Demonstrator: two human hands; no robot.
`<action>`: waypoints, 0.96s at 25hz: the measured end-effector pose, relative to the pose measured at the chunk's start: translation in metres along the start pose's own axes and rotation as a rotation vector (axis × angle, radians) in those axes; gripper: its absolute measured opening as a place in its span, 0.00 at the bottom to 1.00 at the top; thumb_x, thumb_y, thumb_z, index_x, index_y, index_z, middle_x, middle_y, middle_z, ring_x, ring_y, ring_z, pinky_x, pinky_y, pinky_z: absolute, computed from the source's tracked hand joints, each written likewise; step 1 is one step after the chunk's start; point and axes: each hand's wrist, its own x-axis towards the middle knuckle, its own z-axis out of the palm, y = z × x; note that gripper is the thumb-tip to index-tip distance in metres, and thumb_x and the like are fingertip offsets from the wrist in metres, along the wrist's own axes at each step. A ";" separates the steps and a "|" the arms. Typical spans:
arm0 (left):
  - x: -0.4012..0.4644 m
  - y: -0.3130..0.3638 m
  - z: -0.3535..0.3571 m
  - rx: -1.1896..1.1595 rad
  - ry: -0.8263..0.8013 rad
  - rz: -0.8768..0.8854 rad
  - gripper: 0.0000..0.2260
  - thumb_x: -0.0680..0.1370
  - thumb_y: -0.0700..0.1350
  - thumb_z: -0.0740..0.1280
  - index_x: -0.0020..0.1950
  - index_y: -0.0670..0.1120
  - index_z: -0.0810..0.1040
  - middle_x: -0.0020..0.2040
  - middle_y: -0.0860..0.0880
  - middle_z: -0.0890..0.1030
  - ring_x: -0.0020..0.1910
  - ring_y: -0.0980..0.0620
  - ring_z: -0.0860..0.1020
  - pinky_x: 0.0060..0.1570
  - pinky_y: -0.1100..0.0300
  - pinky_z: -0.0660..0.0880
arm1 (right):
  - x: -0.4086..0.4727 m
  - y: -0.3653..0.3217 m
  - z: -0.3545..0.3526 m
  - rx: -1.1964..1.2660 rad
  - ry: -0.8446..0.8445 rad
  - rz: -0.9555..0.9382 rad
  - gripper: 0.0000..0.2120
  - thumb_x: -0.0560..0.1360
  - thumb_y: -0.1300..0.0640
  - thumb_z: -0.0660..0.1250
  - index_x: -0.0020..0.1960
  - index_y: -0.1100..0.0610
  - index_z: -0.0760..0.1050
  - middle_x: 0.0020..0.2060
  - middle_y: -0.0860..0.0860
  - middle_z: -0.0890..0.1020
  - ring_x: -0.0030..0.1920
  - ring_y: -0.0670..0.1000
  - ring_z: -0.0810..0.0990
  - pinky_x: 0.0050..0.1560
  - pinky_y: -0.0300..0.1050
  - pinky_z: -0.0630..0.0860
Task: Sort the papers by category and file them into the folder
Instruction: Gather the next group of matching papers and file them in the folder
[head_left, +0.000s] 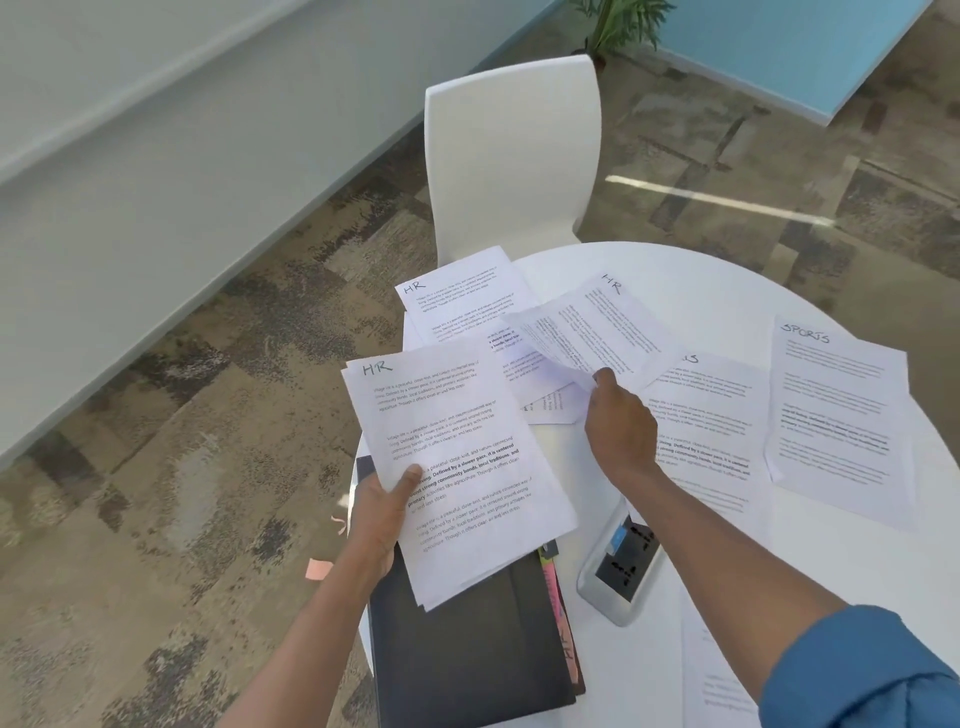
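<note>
Head view: you're mid-sort, gathering the HR sheets. Your left hand (382, 512) grips the HR stack (457, 467) by its lower left edge, thumb on top, fingers curled under, held above the folder (467, 654). Your right hand (618, 421) pinches the near corner of a loose HR sheet (592, 327), which is lifted and bowed above the other papers.

Next move, as I judge it: bring that sheet over onto the stack w/ the headings lined up, then go for the last HR page (462, 291) at the far left edge of the counter (701, 275). That one overhangs the rim toward the white chair (511, 156), so a careless tug could send it to the floor.

Room: the SPORTS sheets (841, 410) lie flat to the right, well apart from your hands; don't drag across them. A socket box (621, 571) sits just right of the folder, near your right forearm; watch it when you swing back. Folder is closed, dark, w/ coloured tabs at its right edge, partly under the stack, close to the near-left rim. Nothing filed yet, far as I can tell.
</note>
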 end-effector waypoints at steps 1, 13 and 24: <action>-0.003 0.001 0.002 0.016 -0.003 -0.007 0.06 0.79 0.43 0.70 0.56 0.48 0.80 0.48 0.48 0.87 0.45 0.47 0.86 0.45 0.51 0.81 | -0.007 0.004 -0.008 0.046 0.012 -0.034 0.05 0.81 0.63 0.57 0.55 0.59 0.69 0.32 0.52 0.74 0.30 0.56 0.71 0.29 0.45 0.64; -0.071 -0.015 0.041 0.128 -0.115 -0.126 0.12 0.80 0.47 0.68 0.59 0.40 0.80 0.50 0.40 0.87 0.49 0.38 0.85 0.54 0.37 0.80 | -0.116 0.084 -0.041 0.544 -0.204 -0.339 0.15 0.80 0.65 0.64 0.62 0.52 0.81 0.63 0.46 0.80 0.70 0.47 0.73 0.72 0.46 0.69; -0.135 -0.046 0.088 0.072 -0.149 -0.111 0.21 0.79 0.56 0.67 0.59 0.40 0.81 0.52 0.41 0.86 0.51 0.39 0.85 0.57 0.40 0.79 | -0.182 0.175 -0.079 0.522 -0.177 -0.639 0.17 0.78 0.63 0.62 0.62 0.50 0.81 0.62 0.40 0.81 0.71 0.44 0.71 0.70 0.36 0.67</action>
